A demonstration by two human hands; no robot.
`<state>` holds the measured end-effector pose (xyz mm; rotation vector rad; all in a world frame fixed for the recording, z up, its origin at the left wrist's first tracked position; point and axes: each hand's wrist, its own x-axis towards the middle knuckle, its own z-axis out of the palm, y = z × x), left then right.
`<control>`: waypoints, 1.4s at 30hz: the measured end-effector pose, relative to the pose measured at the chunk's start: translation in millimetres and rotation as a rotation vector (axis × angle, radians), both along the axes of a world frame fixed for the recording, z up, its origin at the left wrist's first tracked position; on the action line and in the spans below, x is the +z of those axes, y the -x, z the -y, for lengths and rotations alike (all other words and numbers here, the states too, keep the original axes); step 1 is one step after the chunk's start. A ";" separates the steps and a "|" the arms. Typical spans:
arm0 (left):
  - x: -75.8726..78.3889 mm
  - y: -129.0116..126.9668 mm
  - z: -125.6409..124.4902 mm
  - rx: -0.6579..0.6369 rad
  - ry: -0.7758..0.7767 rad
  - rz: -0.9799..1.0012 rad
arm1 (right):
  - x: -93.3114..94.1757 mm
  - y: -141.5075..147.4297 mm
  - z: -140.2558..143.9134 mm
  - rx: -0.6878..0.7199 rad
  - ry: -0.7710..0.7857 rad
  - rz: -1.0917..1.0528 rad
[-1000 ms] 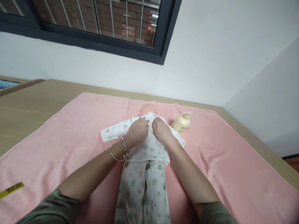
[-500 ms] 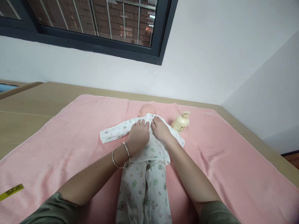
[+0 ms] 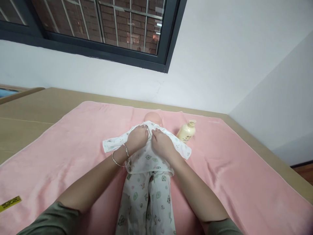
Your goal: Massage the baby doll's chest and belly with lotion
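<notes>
A baby doll lies on its back, its bald head showing beyond a white printed baby shirt. The shirt's sleeves spread out to both sides. Below it are matching baby pants. My left hand, with a silver bangle at the wrist, is closed on the upper front of the shirt near the collar. Close beside it, my right hand pinches the shirt front too. The fingertips partly hide the fabric between them. A cream pump bottle leans past the right sleeve.
A pink blanket with some wrinkles covers much of the wooden surface. A yellow printed strip lies at the lower left. Behind stand a white wall and a dark-framed window.
My fingers were stretched flat on the shirt's chest; now both hands have curled and closed on its upper front. The view has shifted slightly.
</notes>
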<state>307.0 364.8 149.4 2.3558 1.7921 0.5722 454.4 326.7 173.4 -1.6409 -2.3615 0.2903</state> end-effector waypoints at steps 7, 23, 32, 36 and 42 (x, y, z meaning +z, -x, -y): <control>-1.1 -30.5 42.1 -0.067 -0.174 -0.222 | -10.0 -26.7 -39.4 -0.001 0.010 -0.136; -2.1 0.1 -2.2 -0.114 -0.019 0.040 | -5.2 2.8 1.0 -0.025 -0.065 0.141; 1.3 -17.5 26.0 -0.143 -0.116 -0.104 | -21.5 -17.7 -37.6 -0.050 -0.036 -0.071; 5.9 -17.5 28.9 -0.139 -0.091 -0.075 | -19.3 -18.1 -35.7 -0.028 -0.036 -0.086; 9.2 -3.9 17.7 -0.077 0.004 -0.035 | 0.1 -23.1 -26.0 -0.051 0.010 -0.092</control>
